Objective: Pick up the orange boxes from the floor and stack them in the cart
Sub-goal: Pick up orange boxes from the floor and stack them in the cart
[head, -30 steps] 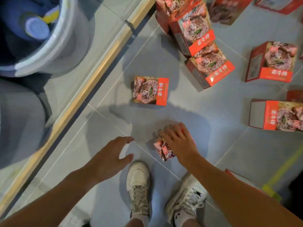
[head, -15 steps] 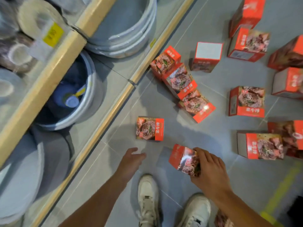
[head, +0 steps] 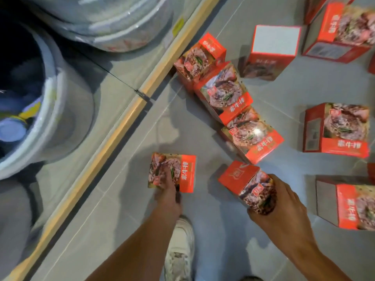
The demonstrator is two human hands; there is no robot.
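Orange cardboard box (head: 246,184), printed with a meat dish, held tilted off the grey tiled floor (head: 129,209) in the right hand (head: 284,203), whose fingers curl round its lower end. Second orange box (head: 172,172), lying flat on the floor just left of that grip; the left hand (head: 168,196) reaches onto its near edge with a finger laid across the printed face, though whether the fingers are closed on it or merely touching cannot be told. Beyond both hands, a row of three overlapping boxes (head: 227,98) runs diagonally away, its far end touching the wooden shelf edge (head: 121,126). Farther out, a box showing a white panel (head: 276,39). To the right of the held box, two more boxes (head: 336,128) on the floor, well apart from the grip. Pale round buckets (head: 67,110) on the shelf, left of the hands. White sneaker (head: 179,250) below the left forearm.
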